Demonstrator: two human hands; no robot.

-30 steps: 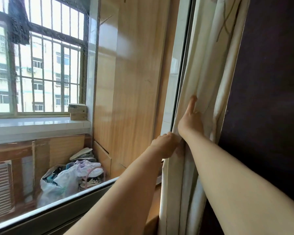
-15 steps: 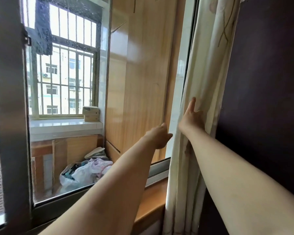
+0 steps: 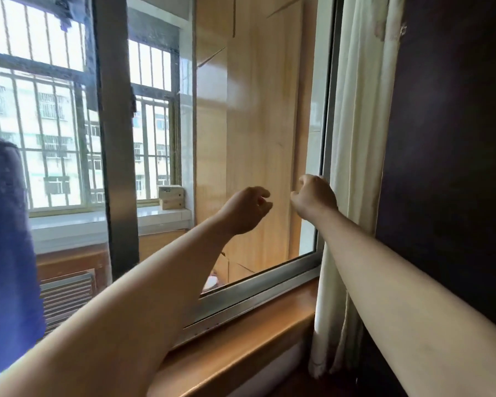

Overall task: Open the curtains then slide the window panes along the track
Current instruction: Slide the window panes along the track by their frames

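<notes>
The cream curtain point(image 3: 358, 138) hangs gathered at the right edge of the window, against a dark wall point(image 3: 455, 138). The right hand point(image 3: 314, 197) is loosely curled at the pane's right frame point(image 3: 325, 124), just beside the curtain; whether it grips the frame cannot be told. The left hand point(image 3: 248, 209) hovers before the glass pane point(image 3: 255, 110), fingers curled, holding nothing. A grey vertical stile point(image 3: 118, 138) stands left of both. The track point(image 3: 255, 293) runs above the wooden sill point(image 3: 241, 342).
</notes>
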